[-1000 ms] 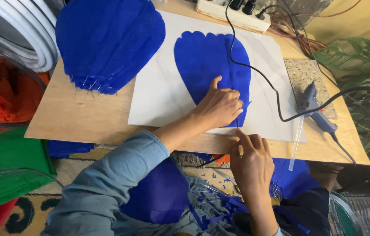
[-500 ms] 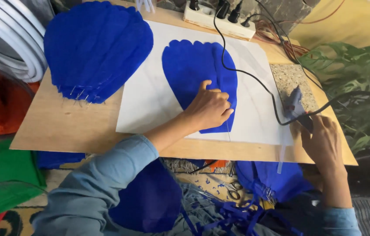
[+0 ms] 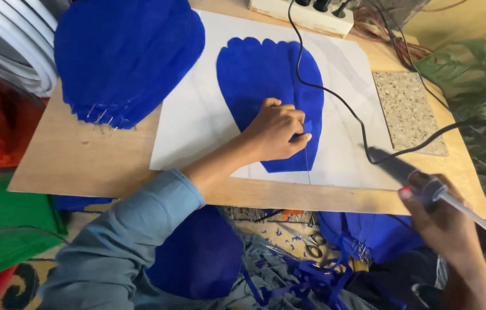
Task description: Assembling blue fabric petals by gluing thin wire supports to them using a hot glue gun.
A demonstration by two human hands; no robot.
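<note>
A blue petal-shaped fabric piece (image 3: pixel 260 74) lies on a white sheet (image 3: pixel 197 115). My left hand (image 3: pixel 274 129) rests on the petal's lower right part, fingertips pinched on a thin wire (image 3: pixel 308 166) that runs toward the board's front edge. My right hand (image 3: pixel 449 224) is off the front right corner of the board and grips a glue gun (image 3: pixel 403 169). A clear glue stick pokes out behind it, and its black cord (image 3: pixel 335 95) trails back across the petal.
A stack of blue petals (image 3: pixel 122 57) lies at the back left of the wooden board (image 3: pixel 82 155). A power strip (image 3: pixel 300 14) sits at the far edge, a speckled stone tile (image 3: pixel 409 112) at the right. Scissors (image 3: pixel 312 250) and blue scraps lie below; green fabric (image 3: pixel 2 224) is left.
My right hand reached from the board's front edge to the glue gun by the tile, picked it up and drew it back to the front right corner. The left hand stayed on the petal.
</note>
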